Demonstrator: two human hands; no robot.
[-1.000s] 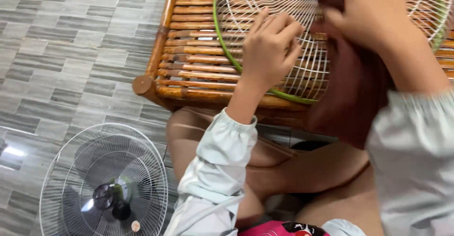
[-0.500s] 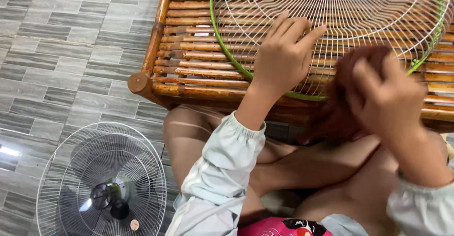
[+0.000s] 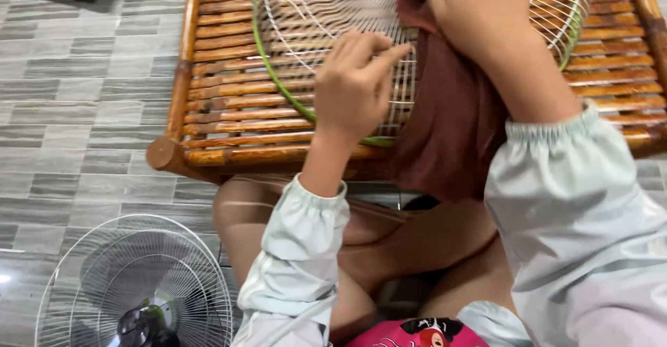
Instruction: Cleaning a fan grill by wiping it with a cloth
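Your left hand (image 3: 358, 83) rests on the white wire fan guard (image 3: 306, 20), fingers curled and spread lightly over the spokes, pressing it flat rather than gripping anything. Your right hand (image 3: 479, 13) is closed around a bunched dark brown cloth (image 3: 451, 125), holding it against the guard near its hub while the rest of the cloth hangs down over the near rim. The guard, with its green outer ring, lies on the slatted bamboo bench (image 3: 208, 104) just in front of your knees, and its far edge runs out of view at the top. As for progress, the wiping looks to be well under way but not finished: the cloth is pressed to the middle part of the grille, and the spokes on the left of the guard look pale and clean, though you cannot tell from here whether dust remains between the wires or on the part hidden under your hand and the cloth. The side under your left hand, too, cannot be judged. On the grey tiled floor (image 3: 83, 111) to your left stands the fan body (image 3: 139, 298) with its rear guard on and the motor hub showing, well apart from the bench; the front guard is not mounted on it, so refitting seems still to be left.
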